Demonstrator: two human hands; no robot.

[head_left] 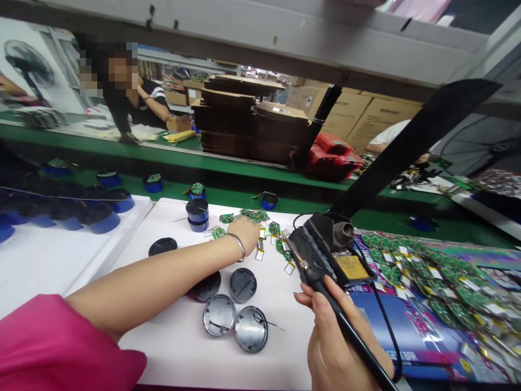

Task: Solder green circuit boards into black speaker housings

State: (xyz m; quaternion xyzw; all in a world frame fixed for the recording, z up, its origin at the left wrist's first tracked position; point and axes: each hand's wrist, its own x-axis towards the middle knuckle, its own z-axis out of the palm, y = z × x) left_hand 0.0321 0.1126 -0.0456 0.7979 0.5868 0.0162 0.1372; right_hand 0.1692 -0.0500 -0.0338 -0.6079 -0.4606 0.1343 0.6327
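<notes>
My right hand [342,336] is wrapped around the black handle of a soldering iron [348,326]. The iron's front end lies at the black soldering-iron stand [321,244], beside a yellow sponge [350,267]. Farther back, my left hand [243,234], with a bracelet at the wrist, reaches down among small green circuit boards [254,215] with silvery battery cells. Its fingers are mostly hidden from me, so whether it grips a board does not show. Several round black housings [235,315] lie on the white work surface [175,347] in front of that hand, some with dark wires.
Many circuit boards [431,271] cover a printed blue sheet [378,315] at right. Blue-and-black round units [97,212] fill a white tray [134,228] at left. Others stand on the green bench [228,187]. A black post [407,146] slants overhead. A person [150,103] sits opposite.
</notes>
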